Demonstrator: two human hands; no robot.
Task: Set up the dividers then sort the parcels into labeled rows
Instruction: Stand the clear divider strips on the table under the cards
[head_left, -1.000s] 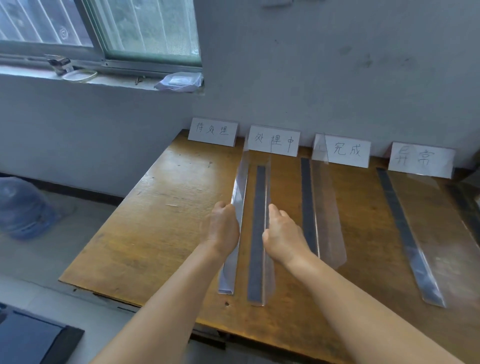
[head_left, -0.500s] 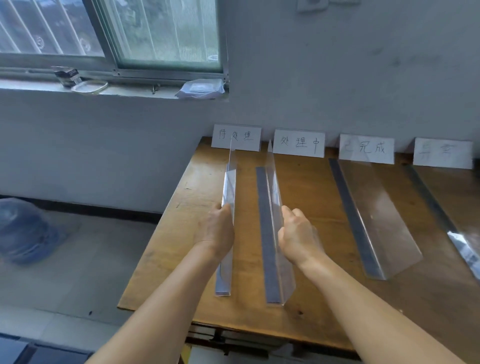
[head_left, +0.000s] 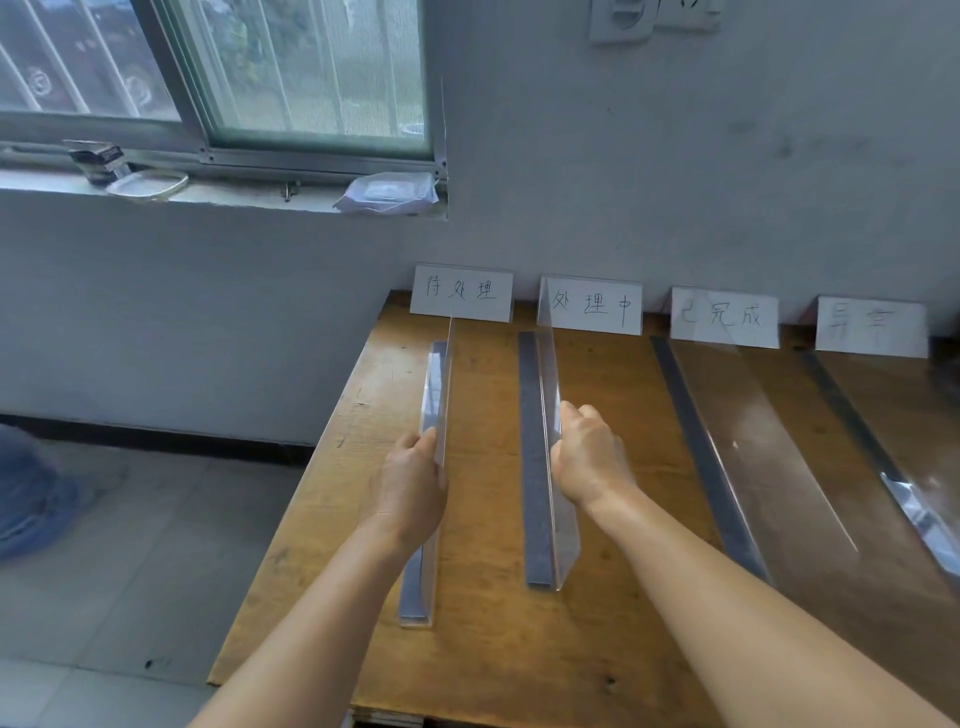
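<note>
Here, through the head camera, we see the left hand (head_left: 413, 486) with its fingers curled round the top edge of the leftmost clear divider (head_left: 435, 395), which stands upright on its grey base strip near the left edge of the wooden table (head_left: 483, 649). The right hand (head_left: 587, 460) grips the upright wall of the second divider (head_left: 550, 431) the same way. Two further dividers (head_left: 753, 441) lie tilted to the right. Four handwritten label cards (head_left: 461, 293) stand against the wall at the table's far edge. We spot no parcels here.
</note>
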